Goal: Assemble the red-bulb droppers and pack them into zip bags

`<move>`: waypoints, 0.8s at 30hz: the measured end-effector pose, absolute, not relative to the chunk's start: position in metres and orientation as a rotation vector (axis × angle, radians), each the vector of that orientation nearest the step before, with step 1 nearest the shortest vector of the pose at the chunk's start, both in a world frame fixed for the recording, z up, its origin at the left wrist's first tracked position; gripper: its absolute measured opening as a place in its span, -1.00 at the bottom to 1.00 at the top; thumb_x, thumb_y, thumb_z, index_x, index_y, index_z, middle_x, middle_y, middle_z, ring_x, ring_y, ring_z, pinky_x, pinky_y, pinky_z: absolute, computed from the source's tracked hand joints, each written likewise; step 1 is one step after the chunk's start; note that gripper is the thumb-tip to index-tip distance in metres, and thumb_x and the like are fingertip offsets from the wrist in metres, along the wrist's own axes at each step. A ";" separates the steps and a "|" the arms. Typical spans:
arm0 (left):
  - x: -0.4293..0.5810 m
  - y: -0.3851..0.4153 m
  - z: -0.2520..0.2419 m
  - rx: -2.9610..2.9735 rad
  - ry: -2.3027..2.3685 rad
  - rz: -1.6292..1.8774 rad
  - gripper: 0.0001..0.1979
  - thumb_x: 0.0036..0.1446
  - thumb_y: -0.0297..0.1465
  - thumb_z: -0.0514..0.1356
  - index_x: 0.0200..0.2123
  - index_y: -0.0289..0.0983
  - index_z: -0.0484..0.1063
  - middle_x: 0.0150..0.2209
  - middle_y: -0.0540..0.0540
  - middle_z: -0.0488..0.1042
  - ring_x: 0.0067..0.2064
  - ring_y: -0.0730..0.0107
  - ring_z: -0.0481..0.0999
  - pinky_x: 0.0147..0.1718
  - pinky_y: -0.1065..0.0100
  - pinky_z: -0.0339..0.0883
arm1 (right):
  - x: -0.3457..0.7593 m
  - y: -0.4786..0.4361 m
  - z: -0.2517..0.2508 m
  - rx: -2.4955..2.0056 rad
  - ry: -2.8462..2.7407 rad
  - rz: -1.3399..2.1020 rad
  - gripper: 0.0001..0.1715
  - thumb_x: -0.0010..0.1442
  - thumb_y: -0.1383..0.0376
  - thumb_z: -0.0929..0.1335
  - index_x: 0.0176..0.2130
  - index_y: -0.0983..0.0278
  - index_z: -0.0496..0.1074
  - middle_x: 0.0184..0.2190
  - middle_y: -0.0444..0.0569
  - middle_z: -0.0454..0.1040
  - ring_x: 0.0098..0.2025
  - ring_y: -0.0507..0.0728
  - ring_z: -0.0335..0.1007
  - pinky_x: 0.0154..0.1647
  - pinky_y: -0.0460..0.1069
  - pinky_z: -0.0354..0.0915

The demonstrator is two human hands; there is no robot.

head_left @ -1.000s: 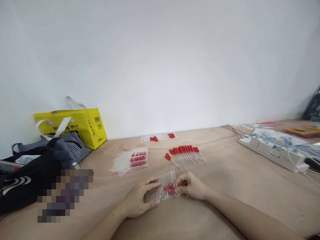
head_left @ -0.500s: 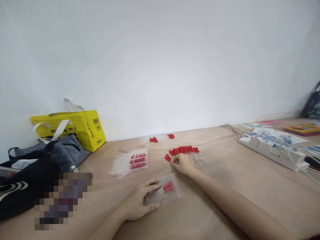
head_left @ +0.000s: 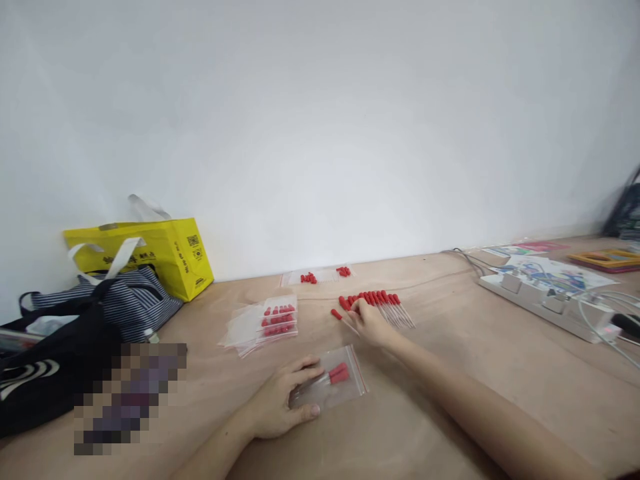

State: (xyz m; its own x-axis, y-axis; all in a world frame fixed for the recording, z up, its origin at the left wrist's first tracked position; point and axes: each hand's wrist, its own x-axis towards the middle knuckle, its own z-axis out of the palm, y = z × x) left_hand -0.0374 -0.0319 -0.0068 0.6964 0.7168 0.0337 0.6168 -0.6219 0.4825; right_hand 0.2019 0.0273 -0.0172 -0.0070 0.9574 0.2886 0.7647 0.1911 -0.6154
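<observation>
My left hand holds a clear zip bag on the table, its thumb and fingers spread across the bag's left end. Inside lie two droppers with red bulbs. My right hand pinches the red-bulbed dropper at the left end of a row of droppers, bulbs pointing away from me. Another single dropper lies slanted just left of the right fingers; its thin tube runs toward the hand. The right fingertips are partly hidden.
Filled zip bags are fanned out left of centre. More bagged red-bulbed droppers lie by the wall. A yellow bag, a striped bag and a black bag occupy the left. A power strip with cables sits right.
My right hand has moved slightly off the single dropper, which now lies apart with its tube showing, and has its fingers at the row's left end. My left hand stays on the bag.
</observation>
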 end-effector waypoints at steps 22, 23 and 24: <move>-0.038 -0.031 -0.012 2.476 1.110 0.307 -0.32 -0.02 -0.09 0.13 0.15 -0.12 0.01 0.16 -0.11 0.11 0.13 0.09 0.12 0.06 0.06 0.05 | 0.197 -0.020 -0.052 -0.972 -1.030 1.232 -0.55 -0.11 0.09 0.35 -0.28 0.25 0.14 -0.54 -0.21 0.28 -0.56 -0.03 0.33 -0.44 -0.07 0.33; -0.038 -0.031 -0.012 2.484 1.101 0.319 -0.32 -0.02 -0.09 0.13 0.15 -0.11 0.01 0.16 -0.10 0.12 0.13 0.09 0.13 0.06 0.06 0.05 | 0.196 -0.022 -0.051 -0.986 -1.078 1.243 -0.53 -0.14 0.09 0.37 -0.29 0.26 0.16 -0.55 -0.23 0.27 -0.60 -0.06 0.29 -0.53 -0.11 0.30; -0.038 -0.031 -0.012 2.490 1.093 0.325 -0.33 -0.02 -0.09 0.13 0.15 -0.10 0.01 0.16 -0.10 0.12 0.13 0.09 0.14 0.06 0.06 0.06 | 0.195 -0.024 -0.050 -1.010 -1.122 1.246 -0.51 -0.16 0.09 0.37 -0.29 0.27 0.16 -0.54 -0.24 0.28 -0.65 -0.09 0.25 -0.63 -0.14 0.24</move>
State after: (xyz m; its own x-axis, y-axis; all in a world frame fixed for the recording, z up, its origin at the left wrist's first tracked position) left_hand -0.0379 -0.0312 -0.0121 0.6674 0.7430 0.0508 0.6499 -0.6144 0.4474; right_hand 0.1953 -0.0236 -0.0498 -0.0109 0.9968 0.0787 -0.1826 0.0754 -0.9803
